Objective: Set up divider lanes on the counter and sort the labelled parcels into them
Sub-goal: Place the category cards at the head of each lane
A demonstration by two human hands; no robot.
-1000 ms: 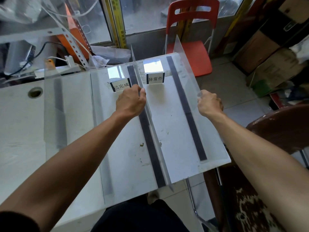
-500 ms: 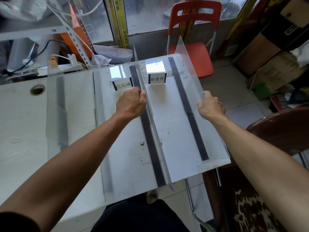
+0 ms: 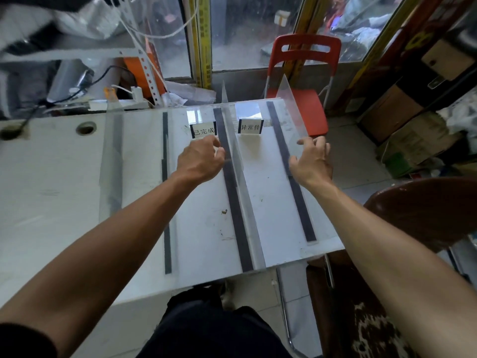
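- Here, clear middle divider (image 3: 238, 174) upright along a dark strip (image 3: 232, 192) mid-counter (image 3: 64, 192), pinched by left hand (image 3: 200, 161) for steadying.
- Right divider (image 3: 293, 112) tilted at counter's right edge, right hand (image 3: 311, 161) fingers spread against it.
- Two label stands (image 3: 250, 126) near far edge, naming lanes; no parcels visible.

1. Four clear divider panels are standing on the white counter (image 3: 51, 177): the far-left panel (image 3: 111, 161), the second panel (image 3: 170, 202), the middle panel (image 3: 238, 171) and the right panel (image 3: 293, 112).
2. Four dark strips are running along the panels' bases, one under each.
3. Two label cards are standing at the far end: the left card (image 3: 204, 129) and the right card (image 3: 250, 127).
4. Two hands are showing: the left hand (image 3: 200, 160) and the right hand (image 3: 311, 161).
5. One red chair (image 3: 307, 73) is standing beyond the counter.
6. Two round holes are showing in the counter, one (image 3: 86, 128) whole and one (image 3: 9, 133) cut by the picture's edge.
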